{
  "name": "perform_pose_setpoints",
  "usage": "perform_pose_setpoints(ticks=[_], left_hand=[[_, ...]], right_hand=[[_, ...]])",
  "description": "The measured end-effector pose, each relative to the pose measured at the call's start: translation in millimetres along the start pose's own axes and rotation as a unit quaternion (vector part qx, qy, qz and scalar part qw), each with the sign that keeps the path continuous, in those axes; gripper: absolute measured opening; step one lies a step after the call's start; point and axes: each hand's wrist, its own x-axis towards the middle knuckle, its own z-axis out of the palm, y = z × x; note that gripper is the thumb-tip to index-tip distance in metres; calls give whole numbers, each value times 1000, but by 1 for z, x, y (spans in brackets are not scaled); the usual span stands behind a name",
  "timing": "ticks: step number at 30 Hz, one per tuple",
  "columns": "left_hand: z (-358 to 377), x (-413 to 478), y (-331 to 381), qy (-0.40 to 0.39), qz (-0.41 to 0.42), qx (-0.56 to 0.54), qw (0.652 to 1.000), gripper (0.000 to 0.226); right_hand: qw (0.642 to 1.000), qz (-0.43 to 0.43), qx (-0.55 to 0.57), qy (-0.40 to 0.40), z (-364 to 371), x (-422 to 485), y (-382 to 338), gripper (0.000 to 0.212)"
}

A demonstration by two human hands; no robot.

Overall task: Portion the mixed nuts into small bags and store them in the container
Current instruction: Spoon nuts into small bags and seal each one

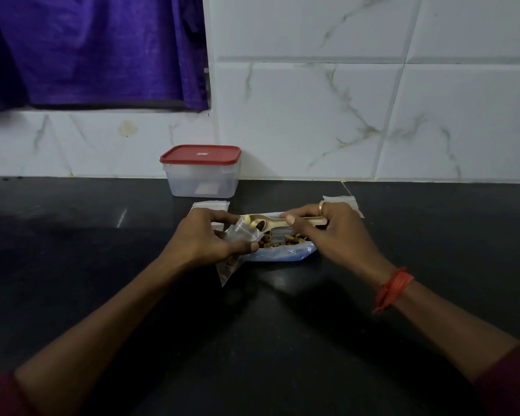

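With the left hand (210,235) pinching the small clear plastic bag (241,234) open just left of the blue-tinted bag of mixed nuts (282,253), the right hand (327,229), gripping the loaded pale spoon (270,222), should tip slowly inside the mouth.

Container (201,175): clear plastic tub, red lid on, upright at the back of the bench.
Nut bag (282,254): clear bluish pouch lying open on the bench, mixed nuts (291,239) heaped inside.
Small bag (241,235): clear, mouth open, tilted, a few nuts in its lower end; gripped by the left hand (204,235).
Spoon (263,221): pale, level, bowl loaded with nuts at the small bag's mouth; pinched by the right hand (327,229).
Spare bags (210,204): flat, clear, lying near the container; more (344,203) lie further right.
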Motion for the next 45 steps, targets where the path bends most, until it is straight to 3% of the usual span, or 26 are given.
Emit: perform_pose_setpoints(ticks=[4,7,10,16,20,31,36,41,45], left_hand=[[-2,-2,1,15,-3,-12,1000,55],[-3,-3,2,20,-1,-11,1000,65],[-3,-3,3,20,-3,-13,1000,60],[-5,-4,4,34,5,-37,999,36],[-8,-1,2,42,-3,-34,999,39],[-10,1,0,21,6,-20,1000,37],[-11,2,-3,27,-3,-23,999,37],[-11,0,-1,21,-2,-36,999,45],[-12,1,-1,15,-4,-39,999,43]], right_hand=[[982,-153,-103,-33,4,-2,-2,30],[974,-186,-126,-29,2,-1,1,34],[972,-197,-126,6,1,-2,1,34],[977,-161,-90,111,-7,1,5,19],[976,-130,-125,123,-13,4,12,22],[918,-170,-357,-11,4,4,31,32],[936,-141,-320,-31,0,7,29,52],[954,-115,-277,5,-3,6,25,51],[980,-48,-194,4,-1,4,19,36]])
